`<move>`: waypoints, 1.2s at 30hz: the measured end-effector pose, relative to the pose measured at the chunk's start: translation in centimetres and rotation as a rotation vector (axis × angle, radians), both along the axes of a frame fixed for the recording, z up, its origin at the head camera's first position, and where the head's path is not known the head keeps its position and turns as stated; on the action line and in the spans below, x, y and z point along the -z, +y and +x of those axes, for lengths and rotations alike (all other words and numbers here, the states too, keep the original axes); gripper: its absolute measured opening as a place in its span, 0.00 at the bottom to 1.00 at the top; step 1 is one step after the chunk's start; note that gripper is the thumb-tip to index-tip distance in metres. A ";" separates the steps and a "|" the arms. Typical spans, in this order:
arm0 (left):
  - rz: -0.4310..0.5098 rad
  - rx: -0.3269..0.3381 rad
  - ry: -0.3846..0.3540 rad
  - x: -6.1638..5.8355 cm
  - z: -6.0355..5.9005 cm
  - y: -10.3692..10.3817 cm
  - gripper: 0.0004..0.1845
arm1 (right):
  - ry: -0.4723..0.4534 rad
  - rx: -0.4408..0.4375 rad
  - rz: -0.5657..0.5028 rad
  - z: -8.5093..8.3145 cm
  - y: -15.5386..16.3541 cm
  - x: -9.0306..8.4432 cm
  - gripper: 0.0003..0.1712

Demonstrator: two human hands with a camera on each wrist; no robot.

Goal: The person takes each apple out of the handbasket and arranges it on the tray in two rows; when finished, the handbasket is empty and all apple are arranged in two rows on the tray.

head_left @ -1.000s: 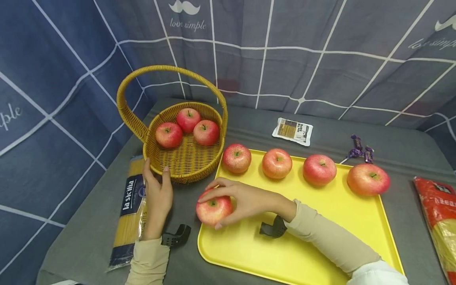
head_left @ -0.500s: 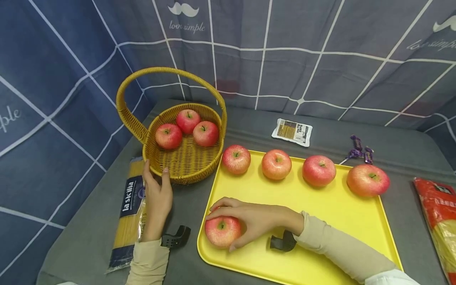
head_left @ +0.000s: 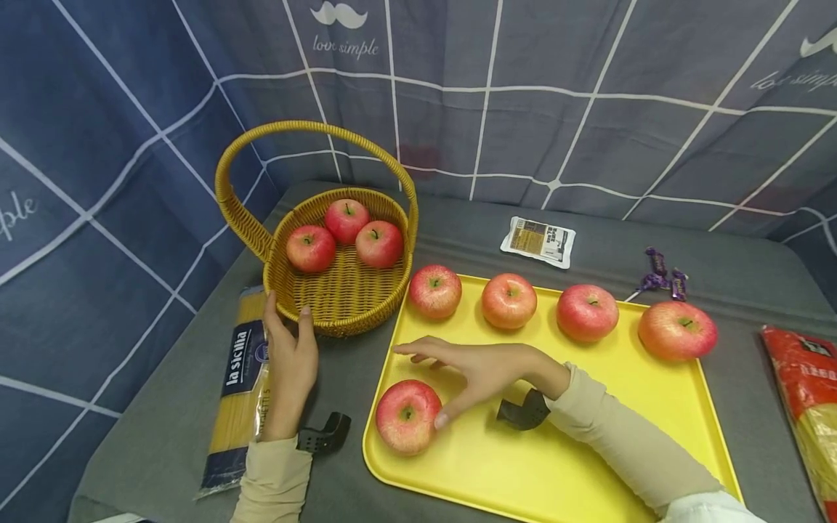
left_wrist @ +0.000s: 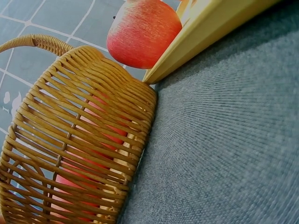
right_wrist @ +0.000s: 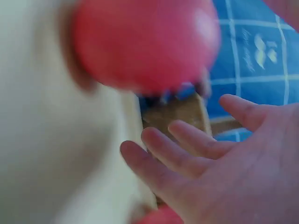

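Right hand (head_left: 487,370) has let go since half a sec ago, fingers now spread apart, thumb tip just by the apple (head_left: 408,416), which sits on the tray's (head_left: 556,465) near-left corner. Left hand (head_left: 290,363) rests open on the basket (head_left: 340,305) rim. Apple prob firm, smooth, bit slippery, rolls easy; best cupped around the sides.

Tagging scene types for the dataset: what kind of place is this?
Likely a staged tabletop set, not a real kitchen: a printed blue grid cloth hangs as backdrop, grey cloth covers the table, and groceries are laid out: apples on a yellow tray, a wicker basket, packaged spaghetti.

Grey table (head_left: 588,250), tray (head_left: 575,465), basket (head_left: 340,305), packets.
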State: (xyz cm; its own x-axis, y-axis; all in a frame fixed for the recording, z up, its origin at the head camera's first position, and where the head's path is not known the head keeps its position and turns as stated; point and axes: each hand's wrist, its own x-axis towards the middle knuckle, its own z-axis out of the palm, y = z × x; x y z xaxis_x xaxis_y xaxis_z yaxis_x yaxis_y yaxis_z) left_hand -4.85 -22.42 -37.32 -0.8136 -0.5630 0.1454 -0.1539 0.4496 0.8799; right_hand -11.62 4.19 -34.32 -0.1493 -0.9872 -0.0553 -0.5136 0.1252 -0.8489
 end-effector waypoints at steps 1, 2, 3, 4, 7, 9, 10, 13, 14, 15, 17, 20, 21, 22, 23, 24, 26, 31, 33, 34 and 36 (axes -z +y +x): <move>-0.001 0.000 0.000 0.0 0.0 0.0 0.35 | -0.028 0.036 -0.007 -0.5 -0.1 -0.4 0.49; -0.001 0.000 0.001 0.0 0.0 0.0 0.34 | -0.055 0.079 -0.022 -1.0 -0.4 -0.8 0.47; -0.001 -0.001 0.003 0.0 0.0 0.1 0.34 | -0.073 0.126 -0.044 -1.6 -0.7 -1.2 0.44; -0.001 -0.001 0.003 0.0 0.0 0.1 0.34 | -0.085 0.180 -0.070 -2.1 -1.2 -1.6 0.42; -0.001 -0.004 0.010 -0.1 0.0 0.1 0.34 | -0.070 0.345 -0.170 -3.8 -3.0 -2.6 0.35; 0.001 -0.006 0.017 -0.1 0.0 0.2 0.35 | -0.064 0.434 -0.230 -5.0 -4.4 -3.1 0.32; 0.002 -0.006 0.020 0.0 -0.1 0.2 0.35 | -0.055 0.471 -0.254 -5.6 -5.2 -3.3 0.31; 0.005 -0.007 0.025 0.0 -0.1 0.2 0.35 | -0.027 0.559 -0.286 -7.3 -7.3 -3.5 0.30; 0.006 -0.008 0.028 0.0 -0.1 0.2 0.35 | -0.022 0.582 -0.287 -7.8 -8.0 -3.6 0.30; 0.007 -0.009 0.030 0.0 -0.1 0.1 0.34 | -0.005 0.604 -0.282 -8.3 -8.7 -3.6 0.31; 0.006 -0.012 0.031 0.0 -0.1 0.1 0.34 | 0.048 0.645 -0.255 -9.2 -9.9 -3.5 0.32; 0.003 -0.008 0.026 0.0 0.0 0.1 0.34 | 0.100 0.705 -0.214 -10.0 -11.6 -3.3 0.35; 0.001 -0.007 0.022 0.0 0.0 0.1 0.35 | 0.115 0.724 -0.202 -10.3 -12.1 -3.2 0.36; 0.000 -0.003 0.016 0.0 0.0 0.0 0.35 | 0.121 0.746 -0.187 -10.5 -12.6 -3.1 0.36; 0.002 0.001 0.013 0.0 0.0 0.0 0.35 | 0.113 0.768 -0.174 -10.7 -13.0 -3.0 0.37; 0.002 0.003 0.011 0.0 0.0 0.0 0.35 | 0.099 0.786 -0.164 -10.9 -13.4 -2.9 0.37; 0.007 0.008 0.014 0.1 0.0 0.0 0.35 | 0.070 0.813 -0.134 -11.2 -14.1 -2.8 0.39; 0.015 0.011 0.018 0.1 0.0 -0.1 0.35 | 0.043 0.833 0.015 -11.6 -14.9 -2.3 0.50; 0.012 0.011 0.011 0.0 0.0 0.0 0.35 | 0.078 0.816 0.079 -11.7 -15.0 -2.1 0.54; 0.009 0.009 0.006 0.0 0.0 0.0 0.35 | 0.104 0.802 0.106 -11.6 -14.9 -2.0 0.56; 0.003 0.007 -0.001 0.0 0.1 0.1 0.35 | 0.162 0.767 0.129 -11.5 -14.9 -2.0 0.57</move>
State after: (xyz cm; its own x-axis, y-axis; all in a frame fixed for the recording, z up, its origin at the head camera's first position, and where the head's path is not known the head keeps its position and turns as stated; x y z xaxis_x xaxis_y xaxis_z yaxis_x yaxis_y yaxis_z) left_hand -4.80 -22.36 -37.31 -0.8177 -0.5577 0.1427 -0.1517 0.4479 0.8811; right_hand -23.16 -10.66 -32.36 -0.8008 -0.5933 -0.0821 -0.3599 0.5863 -0.7257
